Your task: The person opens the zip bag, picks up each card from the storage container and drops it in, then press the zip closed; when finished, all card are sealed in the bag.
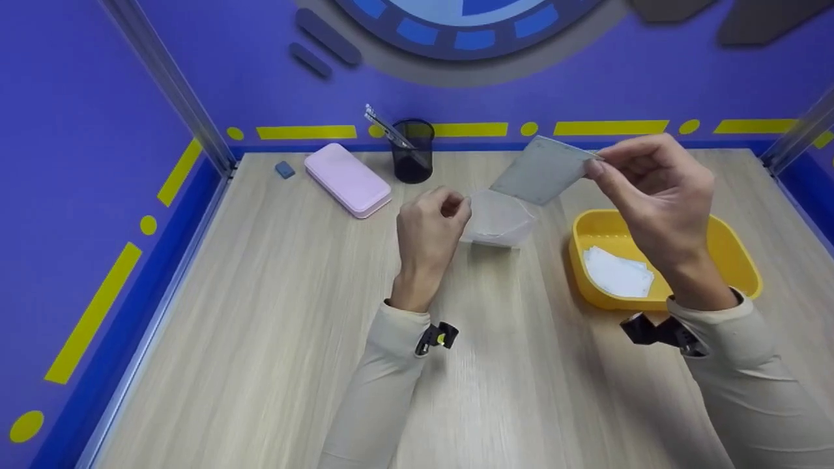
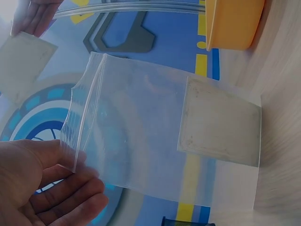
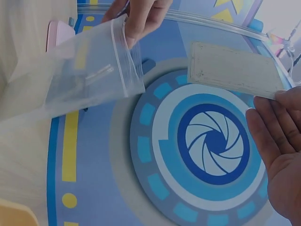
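Observation:
My left hand [image 1: 431,228] pinches the top edge of a clear zip-lock bag [image 2: 136,122] near its zip strip. Inside the bag, at its bottom, lies one flat greyish square plate [image 2: 221,122]. Up and to the right, my right hand [image 1: 658,189] pinches a second thin grey plate [image 1: 544,170] by one corner between thumb and fingers. In the head view this plate is tilted and overlaps the bag's upper edge; the right wrist view shows it apart from the bag. Several white plates [image 1: 618,272] lie in a yellow tray [image 1: 603,301] below the right hand.
A pink case [image 1: 347,179] lies at the back left, with a small dark blue block [image 1: 285,170] beside it. Behind the hands stands a black mesh pen cup [image 1: 413,153] holding some thin items. Blue wall panels border the wooden table [image 1: 293,312].

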Demonstrator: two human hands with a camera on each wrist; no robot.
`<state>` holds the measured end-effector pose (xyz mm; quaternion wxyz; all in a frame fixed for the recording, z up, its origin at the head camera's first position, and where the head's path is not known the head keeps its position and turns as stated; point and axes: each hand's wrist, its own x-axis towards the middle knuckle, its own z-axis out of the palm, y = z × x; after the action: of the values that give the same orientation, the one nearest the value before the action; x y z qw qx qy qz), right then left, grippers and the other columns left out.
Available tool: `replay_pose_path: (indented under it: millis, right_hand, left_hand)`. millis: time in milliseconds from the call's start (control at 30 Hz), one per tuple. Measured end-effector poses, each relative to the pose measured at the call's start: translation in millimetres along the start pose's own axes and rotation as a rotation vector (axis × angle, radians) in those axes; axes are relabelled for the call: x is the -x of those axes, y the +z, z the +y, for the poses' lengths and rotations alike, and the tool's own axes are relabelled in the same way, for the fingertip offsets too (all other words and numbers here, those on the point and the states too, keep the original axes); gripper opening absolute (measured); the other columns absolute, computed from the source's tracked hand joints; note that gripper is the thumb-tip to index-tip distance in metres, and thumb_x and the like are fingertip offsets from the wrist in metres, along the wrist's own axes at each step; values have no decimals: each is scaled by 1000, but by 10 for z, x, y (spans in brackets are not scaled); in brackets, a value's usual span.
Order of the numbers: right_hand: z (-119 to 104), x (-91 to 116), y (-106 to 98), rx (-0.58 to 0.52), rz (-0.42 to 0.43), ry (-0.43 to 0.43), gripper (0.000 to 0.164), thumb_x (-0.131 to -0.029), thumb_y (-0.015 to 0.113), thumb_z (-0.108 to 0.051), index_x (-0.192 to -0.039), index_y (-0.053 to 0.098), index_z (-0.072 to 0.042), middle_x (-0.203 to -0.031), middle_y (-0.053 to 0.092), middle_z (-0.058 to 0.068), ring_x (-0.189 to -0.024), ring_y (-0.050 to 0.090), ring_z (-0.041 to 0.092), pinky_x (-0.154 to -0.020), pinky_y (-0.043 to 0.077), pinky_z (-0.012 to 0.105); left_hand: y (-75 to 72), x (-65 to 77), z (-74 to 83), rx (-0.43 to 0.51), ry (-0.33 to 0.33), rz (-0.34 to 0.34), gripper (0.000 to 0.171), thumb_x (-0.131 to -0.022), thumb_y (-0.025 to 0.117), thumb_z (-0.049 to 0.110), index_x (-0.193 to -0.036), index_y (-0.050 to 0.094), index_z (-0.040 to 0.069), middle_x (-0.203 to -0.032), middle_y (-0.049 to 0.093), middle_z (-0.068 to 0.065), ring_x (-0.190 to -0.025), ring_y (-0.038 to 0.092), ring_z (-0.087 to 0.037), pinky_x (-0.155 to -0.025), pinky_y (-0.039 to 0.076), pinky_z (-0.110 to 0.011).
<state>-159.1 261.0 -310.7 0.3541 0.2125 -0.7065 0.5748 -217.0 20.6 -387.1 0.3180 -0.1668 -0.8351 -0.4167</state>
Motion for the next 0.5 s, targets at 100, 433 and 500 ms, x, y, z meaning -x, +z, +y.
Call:
replay_pose_path:
  millis: [100,433,500]
  right_hand:
    - [32,23,46,-16,-23,3,18,-89,75,15,-103,64,20,-96,74,15,-82,72,22,-74,57,22]
    - [193,135,160,70,-110,27,16,-88,73,19,-102,65,18,-96,74,9,-84,73,17,-79,58,22]
    - [217,158,167,119,-136,31,17,-88,73,19,-104,66,16,-98,74,8,-87,72,14,-83,58,22]
  left_hand:
    - [7,4,2,1,6,4,9,-86,83,5,-79,77,6,-74,74,-2,-67,69,-16,-66,56,-30]
    - [-7,9,-1,14,-3,-6,9,-87,82,6,-79,77,6,-75,74,-2,-68,70,-16,-68,56,-31]
    - [-14,6,2,18,-8,-7,9,-87,82,6,-80,77,6,-75,74,-2,-68,69,-16,-68,56,-31]
